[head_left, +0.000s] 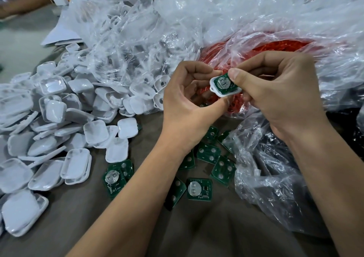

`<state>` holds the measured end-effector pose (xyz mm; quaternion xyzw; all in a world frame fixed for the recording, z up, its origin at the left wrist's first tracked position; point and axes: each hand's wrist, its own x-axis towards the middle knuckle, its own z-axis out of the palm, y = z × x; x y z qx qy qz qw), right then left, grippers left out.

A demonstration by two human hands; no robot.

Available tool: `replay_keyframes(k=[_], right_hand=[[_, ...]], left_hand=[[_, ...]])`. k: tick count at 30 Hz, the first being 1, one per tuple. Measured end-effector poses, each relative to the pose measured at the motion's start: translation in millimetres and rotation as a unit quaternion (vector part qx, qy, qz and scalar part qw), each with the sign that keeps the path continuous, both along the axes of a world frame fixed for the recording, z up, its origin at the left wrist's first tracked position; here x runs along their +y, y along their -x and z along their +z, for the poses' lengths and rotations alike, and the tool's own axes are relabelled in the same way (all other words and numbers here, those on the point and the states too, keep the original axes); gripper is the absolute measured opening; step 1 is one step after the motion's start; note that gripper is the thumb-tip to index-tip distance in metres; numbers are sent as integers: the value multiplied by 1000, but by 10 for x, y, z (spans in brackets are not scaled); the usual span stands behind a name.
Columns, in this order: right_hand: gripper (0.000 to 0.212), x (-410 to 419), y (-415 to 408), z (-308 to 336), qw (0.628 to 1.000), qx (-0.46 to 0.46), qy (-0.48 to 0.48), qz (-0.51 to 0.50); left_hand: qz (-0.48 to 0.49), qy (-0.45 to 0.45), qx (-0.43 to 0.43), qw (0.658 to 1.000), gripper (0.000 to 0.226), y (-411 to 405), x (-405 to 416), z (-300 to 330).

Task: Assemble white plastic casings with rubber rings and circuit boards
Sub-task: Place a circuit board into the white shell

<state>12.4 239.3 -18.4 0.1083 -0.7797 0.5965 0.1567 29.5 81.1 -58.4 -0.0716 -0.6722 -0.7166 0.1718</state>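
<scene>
A white plastic casing (213, 88) with a green circuit board (223, 82) seated in it is held up between both hands above the table. My left hand (189, 99) pinches the casing from the left, thumb under it. My right hand (275, 91) grips it from the right, thumb pressing on the board's top edge. Behind them lies a clear bag of red rubber rings (275, 45). Several loose green circuit boards (199, 189) lie on the table below my hands. A heap of white casings (49, 118) spreads over the left.
A clear bag holding more white casings (122, 45) stands behind the heap. Another crumpled clear bag (275, 177) with dark contents lies at the right. A second person's arm (21, 2) is at the far left corner. Brown table surface (197, 227) shows near me.
</scene>
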Motion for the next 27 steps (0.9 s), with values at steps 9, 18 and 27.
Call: replay_keyframes(k=[9, 18, 27], right_hand=[[11, 2, 2, 5, 999, 1, -42, -24], [11, 25, 25, -11, 1000, -18, 9, -19], [8, 87, 40, 26, 977, -153, 115, 90]], left_hand=[[7, 11, 7, 1000, 47, -12, -7, 7], [-41, -32, -9, 999, 49, -21, -25, 8], [-208, -172, -85, 959, 48, 39, -125, -3]])
